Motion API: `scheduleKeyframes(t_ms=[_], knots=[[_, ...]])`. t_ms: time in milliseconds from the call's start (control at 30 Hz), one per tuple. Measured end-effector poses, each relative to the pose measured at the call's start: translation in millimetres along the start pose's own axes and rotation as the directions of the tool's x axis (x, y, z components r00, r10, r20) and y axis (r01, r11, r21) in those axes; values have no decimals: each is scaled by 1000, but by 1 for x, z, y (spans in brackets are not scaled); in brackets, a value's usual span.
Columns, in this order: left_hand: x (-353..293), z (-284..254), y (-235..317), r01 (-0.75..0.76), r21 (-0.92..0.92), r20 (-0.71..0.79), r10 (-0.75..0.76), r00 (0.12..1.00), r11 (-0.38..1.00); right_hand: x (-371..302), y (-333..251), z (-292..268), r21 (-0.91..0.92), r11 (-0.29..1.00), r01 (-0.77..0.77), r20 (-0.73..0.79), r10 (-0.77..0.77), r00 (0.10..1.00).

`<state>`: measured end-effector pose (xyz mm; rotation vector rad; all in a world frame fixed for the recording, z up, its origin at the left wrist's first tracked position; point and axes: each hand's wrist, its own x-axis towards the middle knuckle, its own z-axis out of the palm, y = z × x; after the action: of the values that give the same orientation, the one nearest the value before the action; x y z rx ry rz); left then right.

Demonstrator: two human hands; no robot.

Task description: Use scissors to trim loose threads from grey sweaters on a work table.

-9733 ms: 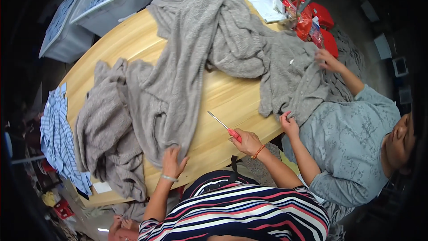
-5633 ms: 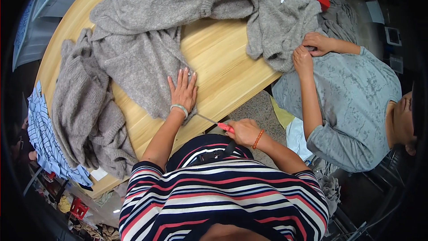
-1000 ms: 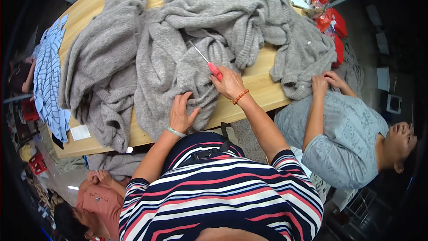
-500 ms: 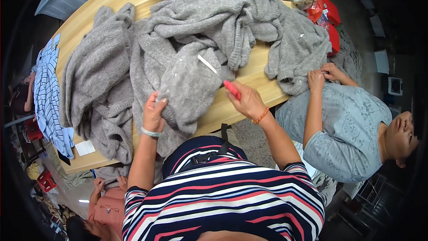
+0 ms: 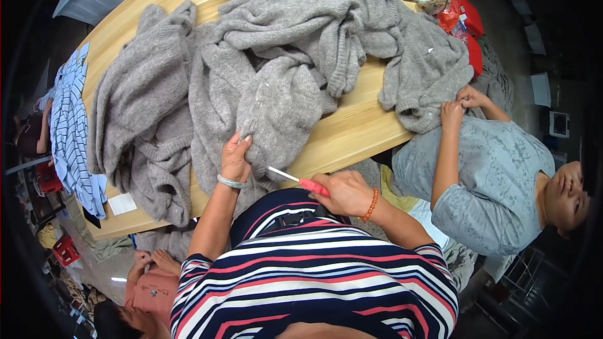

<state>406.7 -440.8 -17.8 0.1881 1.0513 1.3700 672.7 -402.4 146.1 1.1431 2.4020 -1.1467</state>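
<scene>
A grey knit sweater (image 5: pixel 279 107) lies bunched at the near edge of the table. Its lower edge is pinched between the thumb and fingers of my left hand (image 5: pixel 235 158). My right hand (image 5: pixel 347 193) is closed round the red handle of a slim tool (image 5: pixel 284 174). The tool's thin, pale shaft points left toward the fabric beside my left hand. Whether its tip touches the knit I cannot tell; the exact kind of tool is unclear too.
More grey sweaters (image 5: pixel 141 81) cover the wooden table (image 5: pixel 358 127). Blue striped cloth (image 5: pixel 70 132) hangs at the left edge, near a white paper (image 5: pixel 122 204). At right, a co-worker (image 5: pixel 471 163) handles grey knitwear; another person (image 5: pixel 151 289) sits lower left. Red containers (image 5: pixel 468 19) stand far right.
My right hand has come down toward my waist, bringing the tool from above the sweater to its near edge. My left hand has shifted slightly right, still gripping the knit.
</scene>
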Motion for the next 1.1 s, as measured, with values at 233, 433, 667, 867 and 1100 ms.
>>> scheduleKeyframes(t_ms=[233, 433, 667, 867, 1100], knots=[[-8, -14, 8, -28, 12, -23, 28, 999, 1000, 4, -2, -2, -23, 998, -59, -167, 55, 984], [-10, -21, -10, -177, 328, 81, 159, 984, 928, 14, -7, 5, -46, 999, 1, -179, -9, 984], [-15, 8, 31, 62, 277, 241, -132, 961, 959, 8, 12, 16, 5, 1000, 5, -276, -3, 961], [55, 7, 36, 51, 539, 50, -92, 994, 841, 12, 15, 9, 25, 995, -97, -278, 100, 955], [91, -1, 23, -24, 576, 55, -10, 998, 817, 28, 19, 7, 17, 994, -110, -332, 109, 937]])
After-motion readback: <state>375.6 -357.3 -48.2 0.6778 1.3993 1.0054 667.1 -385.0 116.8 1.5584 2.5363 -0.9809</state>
